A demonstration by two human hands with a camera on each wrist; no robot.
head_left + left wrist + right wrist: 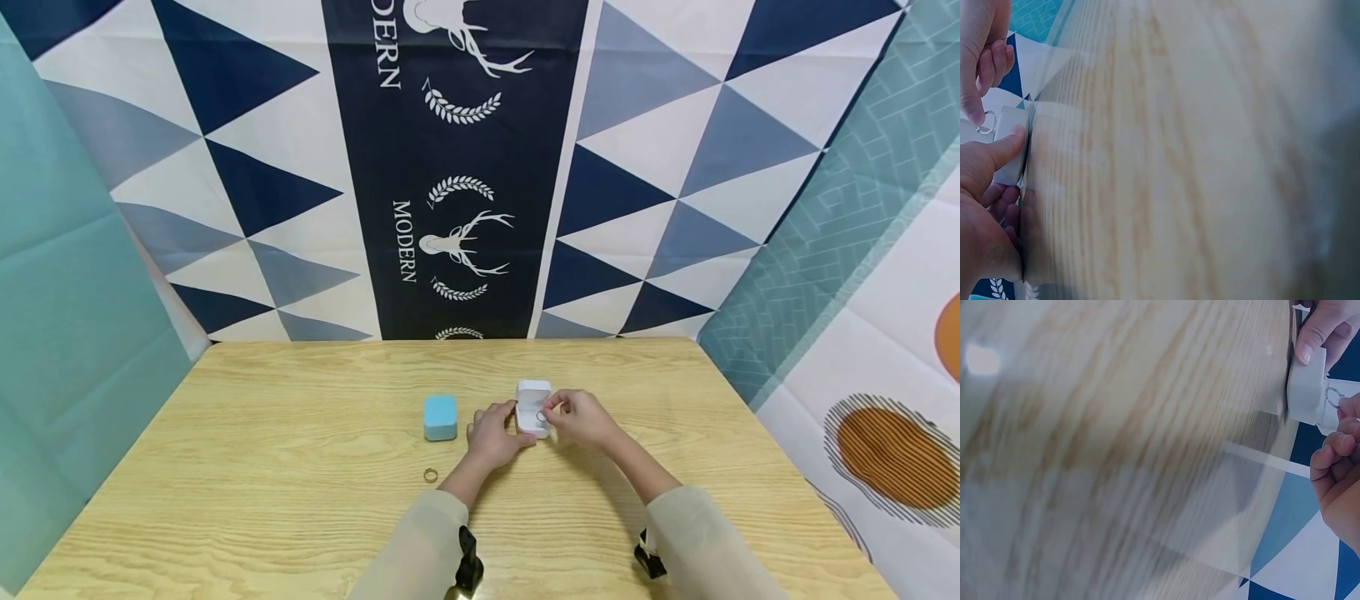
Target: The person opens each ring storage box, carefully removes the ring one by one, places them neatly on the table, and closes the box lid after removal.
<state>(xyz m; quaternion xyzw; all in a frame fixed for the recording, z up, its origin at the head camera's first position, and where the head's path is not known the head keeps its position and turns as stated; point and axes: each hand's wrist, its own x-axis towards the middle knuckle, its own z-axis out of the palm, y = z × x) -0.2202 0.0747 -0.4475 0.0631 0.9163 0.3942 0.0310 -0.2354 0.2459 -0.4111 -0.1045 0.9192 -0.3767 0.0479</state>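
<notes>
A small white ring box [533,387] stands on the table with its lid up. My left hand [491,437] holds it, thumb [1011,147] along the near side and fingers at the left side. In my right hand [587,418], thumb and forefinger pinch a thin silver ring [1327,399] with a sparkling band. The ring hangs right at the box's opening, in front of the raised lid. Left of the left hand sits a light blue box [440,418], its lid down. A gold-coloured ring [431,481] lies on the table nearer to me, below the blue box.
The wooden table [300,467] reaches back to a wall cloth [457,167] with triangles and deer heads. Teal cloth [82,292] hangs at the left, and patterned cloth [885,350] at the right. Both forearms come in from the front edge in beige sleeves [420,542].
</notes>
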